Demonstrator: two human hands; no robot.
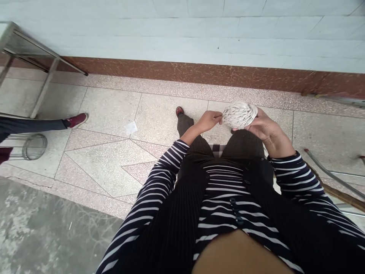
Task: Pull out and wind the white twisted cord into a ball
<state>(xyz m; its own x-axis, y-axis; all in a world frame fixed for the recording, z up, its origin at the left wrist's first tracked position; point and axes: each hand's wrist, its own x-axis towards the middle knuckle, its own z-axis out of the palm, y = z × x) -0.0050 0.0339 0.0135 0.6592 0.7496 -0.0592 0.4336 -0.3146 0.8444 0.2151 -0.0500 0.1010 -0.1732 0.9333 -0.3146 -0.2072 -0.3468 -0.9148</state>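
A white rounded bundle (238, 115), its surface covered in overlapping ridges with darker gaps like wound cord or folded strips, is held above my lap. My right hand (266, 129) cups it from the right side, with the fingers partly hidden behind it. On its left edge, my left hand (209, 121) has thumb and fingertips pinched together. Whether a thin end lies in that pinch is too small to make out. Both striped sleeves reach forward over my dark trousers (242, 146).
A metal-framed table (47, 85) stands at the far left. Near it are another person's leg and red shoe (77, 120) and a wire rack (34, 146). A white scrap (131, 128) lies on the tiled floor. Bent metal tubing (321, 161) is at right, below the tiled wall (199, 34).
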